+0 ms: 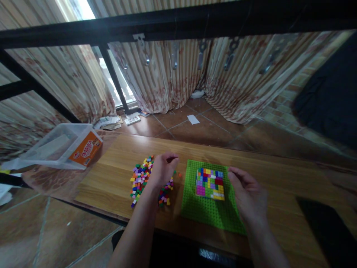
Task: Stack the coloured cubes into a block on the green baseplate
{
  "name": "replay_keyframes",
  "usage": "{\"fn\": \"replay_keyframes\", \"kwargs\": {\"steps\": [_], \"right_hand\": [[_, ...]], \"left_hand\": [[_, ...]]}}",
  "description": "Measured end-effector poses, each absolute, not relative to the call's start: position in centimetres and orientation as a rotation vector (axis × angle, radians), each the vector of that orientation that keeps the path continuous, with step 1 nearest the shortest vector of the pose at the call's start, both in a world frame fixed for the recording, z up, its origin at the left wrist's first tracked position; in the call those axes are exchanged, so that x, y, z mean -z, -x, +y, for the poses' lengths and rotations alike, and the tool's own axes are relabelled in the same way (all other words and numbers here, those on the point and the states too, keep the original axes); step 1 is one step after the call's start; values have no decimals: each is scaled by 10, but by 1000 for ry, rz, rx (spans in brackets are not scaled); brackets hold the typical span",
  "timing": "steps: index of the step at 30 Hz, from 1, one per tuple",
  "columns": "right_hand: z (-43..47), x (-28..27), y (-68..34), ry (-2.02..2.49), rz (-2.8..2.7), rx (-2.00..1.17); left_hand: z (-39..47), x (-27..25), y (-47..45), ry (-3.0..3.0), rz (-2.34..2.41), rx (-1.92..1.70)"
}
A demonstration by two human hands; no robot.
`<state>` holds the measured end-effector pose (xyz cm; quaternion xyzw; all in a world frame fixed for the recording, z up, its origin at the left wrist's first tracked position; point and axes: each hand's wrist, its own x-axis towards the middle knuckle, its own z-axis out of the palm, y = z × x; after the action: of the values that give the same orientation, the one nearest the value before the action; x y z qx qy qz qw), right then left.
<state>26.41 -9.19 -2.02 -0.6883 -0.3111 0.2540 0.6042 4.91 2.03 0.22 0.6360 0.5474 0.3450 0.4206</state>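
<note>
A green studded baseplate point(213, 216) lies on the wooden table, bearing a low square block of multicoloured toy bricks point(209, 184). To its left spreads a loose pile of small coloured bricks point(141, 178). My left hand point(164, 169) is over the right part of this pile, thumb and fingers drawn together; whatever is in them is too small or hidden to tell. Beside the plate's right edge is my right hand point(248, 190), its thumb and forefinger closed together near the block. Its grip shows nothing I can name. A single orange brick point(180, 174) sits between pile and plate.
A clear plastic box point(60, 145) with an orange label stands at the table's left end. On the right lies a dark flat object point(325, 223). A black metal rail point(178, 24) with hanging hooks crosses above the far side, in front of curtains point(164, 82).
</note>
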Motion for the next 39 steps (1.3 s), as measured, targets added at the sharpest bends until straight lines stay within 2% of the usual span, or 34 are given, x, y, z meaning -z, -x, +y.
{"fn": "replay_keyframes", "kwargs": {"steps": [5,10,21,26,33,39], "right_hand": [[-96,3,-245,1419,-1083,-482],[-100,-5,-237,1293,-1371,-562],[-101,-9,-240,1318,-1396,-669],[-102,-11,-247,1380,-1281,-666],[-98,-4,-275,1480,-906,-666],[-96,5,-275,1555,-903,-732]], "left_hand": [[-12,-9,-71,-865,748,-810],[-29,-12,-89,-721,587,-649],[-33,-17,-88,-710,691,-632],[-33,-16,-81,-740,762,-649],[-25,-12,-65,-791,998,-852],[-26,-7,-71,-794,1025,-840]]}}
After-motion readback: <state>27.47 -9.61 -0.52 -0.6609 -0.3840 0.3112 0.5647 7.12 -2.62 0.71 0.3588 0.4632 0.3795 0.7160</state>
